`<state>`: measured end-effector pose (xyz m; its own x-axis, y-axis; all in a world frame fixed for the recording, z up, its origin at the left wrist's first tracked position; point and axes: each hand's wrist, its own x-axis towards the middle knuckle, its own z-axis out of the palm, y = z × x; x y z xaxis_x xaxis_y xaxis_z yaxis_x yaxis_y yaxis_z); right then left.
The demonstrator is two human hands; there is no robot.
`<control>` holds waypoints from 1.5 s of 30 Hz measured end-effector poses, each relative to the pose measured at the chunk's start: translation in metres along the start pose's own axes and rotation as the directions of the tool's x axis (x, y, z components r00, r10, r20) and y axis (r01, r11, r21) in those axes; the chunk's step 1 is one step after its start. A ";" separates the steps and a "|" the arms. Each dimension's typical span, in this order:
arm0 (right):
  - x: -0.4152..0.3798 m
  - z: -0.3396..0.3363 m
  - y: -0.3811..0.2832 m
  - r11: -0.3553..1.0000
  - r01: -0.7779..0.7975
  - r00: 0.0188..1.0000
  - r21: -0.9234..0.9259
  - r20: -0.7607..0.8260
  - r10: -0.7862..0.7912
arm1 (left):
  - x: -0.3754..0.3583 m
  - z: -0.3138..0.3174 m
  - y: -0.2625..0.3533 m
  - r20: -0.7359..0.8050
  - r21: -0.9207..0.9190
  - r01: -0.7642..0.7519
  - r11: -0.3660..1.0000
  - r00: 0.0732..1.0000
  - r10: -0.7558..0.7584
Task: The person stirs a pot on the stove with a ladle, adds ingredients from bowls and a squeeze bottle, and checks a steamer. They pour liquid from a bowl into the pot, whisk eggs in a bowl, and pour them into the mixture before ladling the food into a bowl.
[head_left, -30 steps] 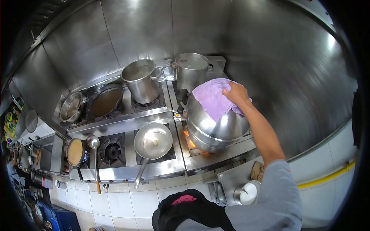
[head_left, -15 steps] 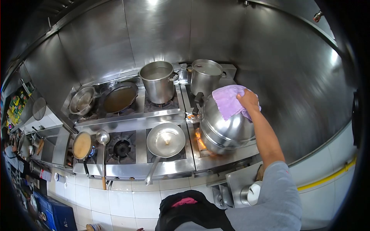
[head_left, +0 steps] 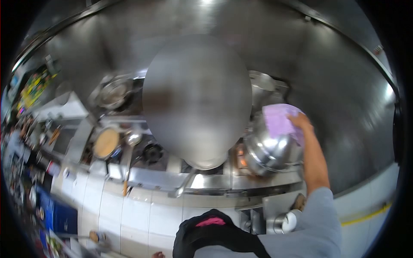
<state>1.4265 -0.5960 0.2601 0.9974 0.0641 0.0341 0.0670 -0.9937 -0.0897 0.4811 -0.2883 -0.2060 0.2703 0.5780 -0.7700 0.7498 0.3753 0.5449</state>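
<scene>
My right hand (head_left: 300, 121) grips a folded purple cloth (head_left: 276, 119), which lies against the domed metal lid (head_left: 278, 142) of a large steel pot (head_left: 260, 160). The pot is on the right end of the stove, tilted in this wide view. Orange flames (head_left: 242, 158) show at its left side. Only a bit of my left hand (head_left: 158, 254) appears at the bottom edge, its fingers too little in view to read. Motion smears the picture, and a grey blurred oval hides the middle of the stove.
A pan of yellowish liquid (head_left: 107, 143) sits on the left front burner, beside a long-handled ladle (head_left: 133, 138). A wok handle (head_left: 185, 185) juts over the stove's front edge. Behind stands another steel pot (head_left: 262, 86). At far left is a person (head_left: 17, 144), with a blue bin (head_left: 60, 217) nearer.
The view has swung, so the stove, pot and cloth appear farther right. My right hand still holds the cloth at the lid. A grey blurred oval now covers the middle.
</scene>
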 end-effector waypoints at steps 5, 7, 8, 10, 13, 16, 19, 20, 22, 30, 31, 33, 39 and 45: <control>-0.071 0.022 -0.025 0.973 0.182 0.785 -0.143 -0.575 -0.231 | 0.000 0.002 0.016 -0.035 -0.071 -0.019 0.997 0.999 0.016; -0.100 0.067 -0.034 0.919 0.374 0.560 -0.123 -0.760 -0.330 | -0.009 0.002 0.027 -0.068 -0.076 -0.036 0.996 0.997 0.031; -0.148 0.072 -0.063 0.865 0.503 0.609 -0.003 -0.709 -0.356 | -0.010 0.004 0.022 -0.100 -0.110 -0.019 0.994 0.995 0.008; -0.194 0.139 -0.097 0.594 0.697 0.655 0.401 -0.693 -0.300 | -0.004 0.003 0.008 -0.076 -0.059 -0.052 0.997 0.996 0.048; -0.292 0.174 -0.157 0.368 0.767 0.631 0.526 -0.515 -0.580 | -0.020 -0.001 -0.004 -0.086 -0.112 0.014 0.994 0.996 -0.024; -0.360 0.178 -0.210 0.371 0.721 0.656 0.586 -0.402 -0.639 | -0.035 -0.012 -0.027 -0.064 -0.161 0.118 0.980 0.989 -0.130; -0.392 0.166 -0.255 0.340 0.690 0.639 0.639 -0.318 -0.701 | -0.045 -0.022 -0.056 -0.044 -0.227 0.175 0.958 0.981 -0.190; -0.403 0.163 -0.269 0.298 0.705 0.600 0.643 -0.318 -0.734 | -0.050 -0.025 -0.061 -0.056 -0.230 0.179 0.956 0.979 -0.197; -0.407 0.171 -0.290 0.226 0.742 0.528 0.631 -0.344 -0.776 | -0.043 -0.020 -0.125 -0.170 -0.262 0.072 0.962 0.978 -0.120; -0.456 0.210 -0.399 0.082 0.680 0.394 0.728 -0.269 -0.879 | -0.091 -0.029 -0.163 -0.313 -0.424 0.135 0.895 0.906 -0.285; -0.461 0.220 -0.413 0.056 0.679 0.363 0.732 -0.269 -0.892 | -0.099 -0.025 -0.166 -0.324 -0.452 0.138 0.882 0.895 -0.306; -0.489 0.218 -0.435 -0.102 0.751 0.257 0.652 -0.431 -0.865 | -0.113 -0.012 -0.174 -0.331 -0.577 0.116 0.809 0.872 -0.360; -0.539 0.192 -0.492 -0.124 0.601 0.096 0.789 -0.225 -0.970 | -0.146 0.035 -0.189 -0.234 -0.726 0.185 0.662 0.839 -0.491; -0.543 0.245 -0.490 -0.090 0.528 0.295 0.844 -0.282 -0.913 | -0.146 0.069 -0.219 -0.323 -0.474 0.084 0.877 0.910 -0.262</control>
<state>0.8588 -0.1216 0.0417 0.2252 0.9002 0.3728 0.5443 0.2011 -0.8144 0.3189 -0.5047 -0.2354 -0.1452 0.6613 -0.7359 0.3942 0.7209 0.5700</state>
